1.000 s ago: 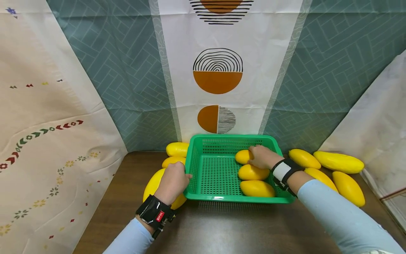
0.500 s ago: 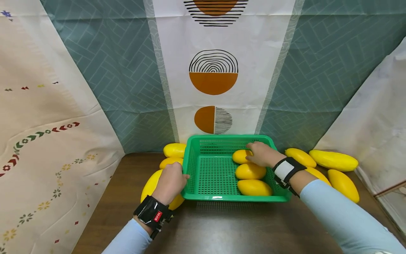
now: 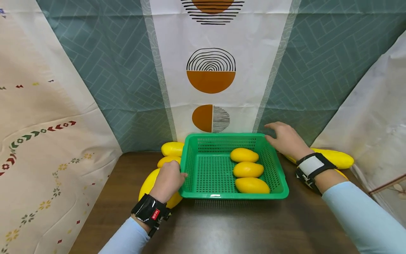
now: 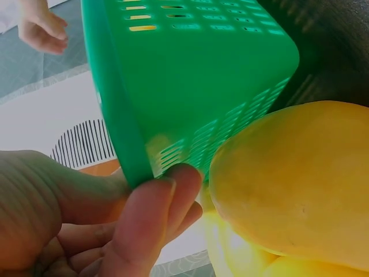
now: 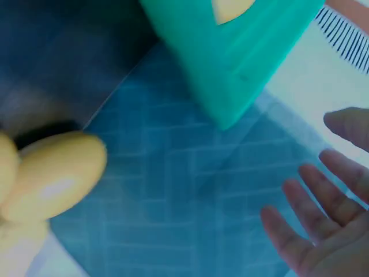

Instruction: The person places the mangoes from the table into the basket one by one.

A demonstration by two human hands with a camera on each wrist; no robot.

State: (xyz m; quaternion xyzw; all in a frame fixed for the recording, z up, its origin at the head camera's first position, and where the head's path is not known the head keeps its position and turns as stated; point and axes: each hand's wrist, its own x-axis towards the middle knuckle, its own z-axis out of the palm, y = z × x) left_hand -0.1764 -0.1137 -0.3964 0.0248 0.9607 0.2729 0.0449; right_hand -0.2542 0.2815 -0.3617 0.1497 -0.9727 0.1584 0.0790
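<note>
A green plastic basket (image 3: 203, 195) sits against the back cloth, with three yellow mangoes (image 3: 248, 170) in a column along its right side. My left hand (image 3: 168, 181) pinches the basket's left rim between thumb and fingers, as the left wrist view shows at the green rim (image 4: 124, 133). Just beyond the basket's right rim, my right hand (image 3: 287, 141) hangs in the air with fingers spread and nothing in them. The right wrist view has that hand (image 5: 328, 213) apart from the basket corner (image 5: 222, 109).
Left of the basket lie several yellow fruits (image 3: 171, 149), partly behind my left hand. More yellow fruits, one long (image 3: 336, 158), lie to the right, mostly hidden by my right hand and wrist. The brown table (image 3: 222, 225) meets a patterned cloth (image 3: 133, 88) behind.
My right hand has let go of the rearmost mango in the basket and moved right, up over the rim. The left hand keeps its hold on the basket.
</note>
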